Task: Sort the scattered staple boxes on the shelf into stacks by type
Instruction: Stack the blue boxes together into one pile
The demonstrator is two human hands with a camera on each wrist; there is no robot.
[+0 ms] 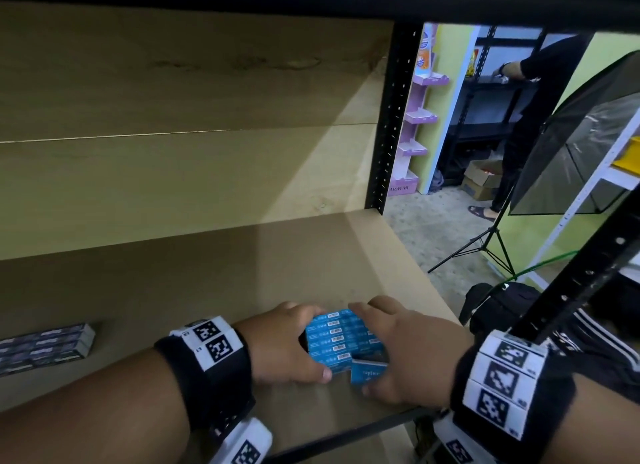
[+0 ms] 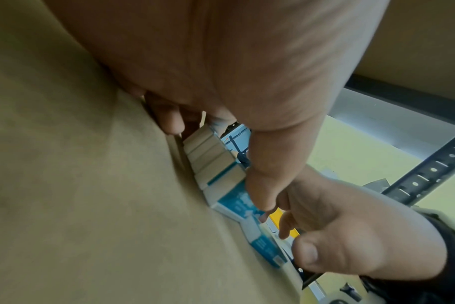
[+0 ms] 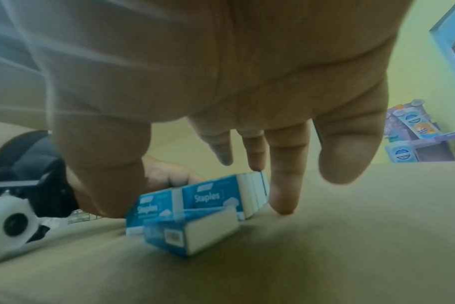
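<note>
A block of blue staple boxes (image 1: 341, 339) stands in rows near the front right of the brown shelf (image 1: 207, 283). My left hand (image 1: 298, 342) grips its left side, with the fingers curled over the far corner and the thumb on the near end box (image 2: 234, 197). My right hand (image 1: 381, 349) lies over the right side, its fingers (image 3: 283, 185) straight and reaching past the block (image 3: 210, 195) to the shelf. One loose blue box (image 1: 369, 372) lies tilted in front of the block, under the right palm and beside the thumb. A stack of dark staple boxes (image 1: 45, 346) sits at the far left.
A black perforated upright (image 1: 391, 117) stands at the shelf's back right and a black rail (image 1: 346, 432) runs along its front edge. Beyond are a softbox on a stand (image 1: 571, 145), a black bag (image 1: 502, 307) and another person (image 1: 540, 100).
</note>
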